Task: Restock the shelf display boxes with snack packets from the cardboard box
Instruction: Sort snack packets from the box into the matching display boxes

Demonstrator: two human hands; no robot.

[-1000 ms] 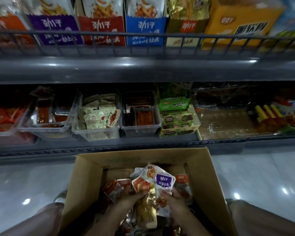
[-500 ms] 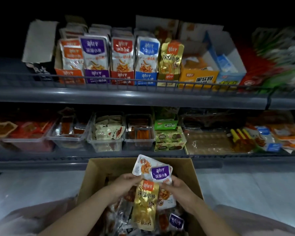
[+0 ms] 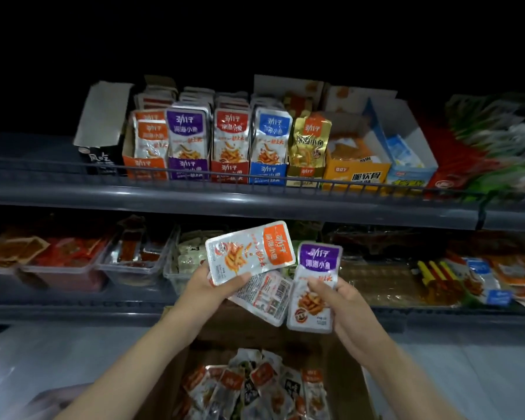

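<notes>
- Raised since before, left hand (image 3: 205, 287) and right hand (image 3: 346, 301) are held above the cardboard box (image 3: 344, 389).
- Orange packet (image 3: 249, 253) is pinched sideways by the left, purple packet (image 3: 314, 286) gripped upright by the right.
- Display boxes (image 3: 188, 169) are ranged on the upper shelf (image 3: 255, 204).

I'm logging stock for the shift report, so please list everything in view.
Display boxes: five; orange, purple, red, blue, gold; in a row on the upper shelf, packets standing in them.
Black box: one, black, upper shelf, far left.
Yellow box: one, yellow, right of the gold one.
Pale blue box: one, right of the yellow box.
Clear tubs: at least three, clear, lower shelf, left.
Cardboard box: one, brown, bottom centre.
Loose packets: many, mixed colours, in the cardboard box.
Orange packet: one, held up.
White-backed packet: one, behind the orange packet.
Purple packet: one, held up.
Left hand: grips the orange packet.
Right hand: grips the purple packet.
</notes>
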